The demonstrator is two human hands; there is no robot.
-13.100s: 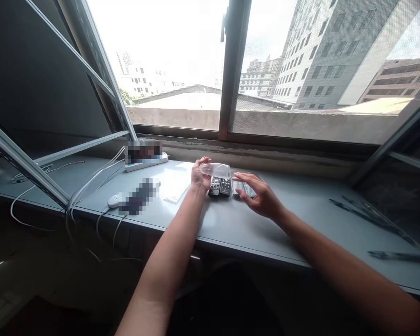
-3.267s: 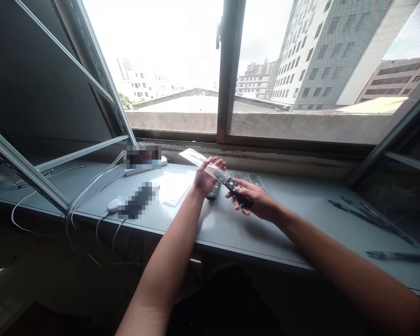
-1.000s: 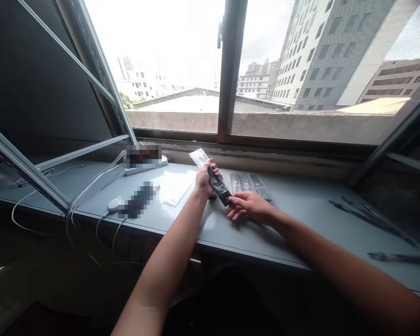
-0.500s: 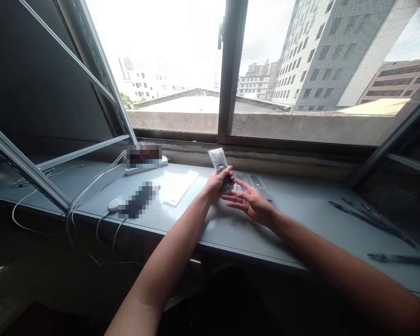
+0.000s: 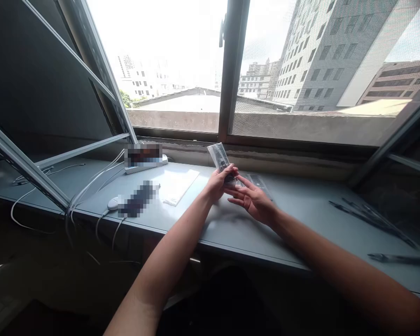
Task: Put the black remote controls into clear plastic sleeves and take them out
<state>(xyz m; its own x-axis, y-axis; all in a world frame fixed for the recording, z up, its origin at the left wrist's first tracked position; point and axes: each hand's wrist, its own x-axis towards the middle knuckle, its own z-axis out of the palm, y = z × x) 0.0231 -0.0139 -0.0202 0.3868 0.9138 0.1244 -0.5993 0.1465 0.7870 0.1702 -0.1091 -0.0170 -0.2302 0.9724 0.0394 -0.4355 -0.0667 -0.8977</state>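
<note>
Head view: since a second ago, the remote (image 5: 223, 163) has swung to a steeper tilt right of the white stack (image 5: 178, 185), and seems well inside its clear sleeve (image 5: 216, 152). The left hand (image 5: 217, 184) has its grip closed round both; the right hand (image 5: 257, 201) is loose, fingertips by the lower end. Glossy, creased film wraps the slim, dark body. Farther right of the stack, flat packed remotes (image 5: 261, 185) lie on the smooth grey surface (image 5: 301, 219).

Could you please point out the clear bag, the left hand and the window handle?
Clear bag (image 5: 219, 157): head view, upper part.
Left hand (image 5: 216, 184): head view, middle of the hand.
Window handle (image 5: 221, 31): head view, its dark middle.
</note>
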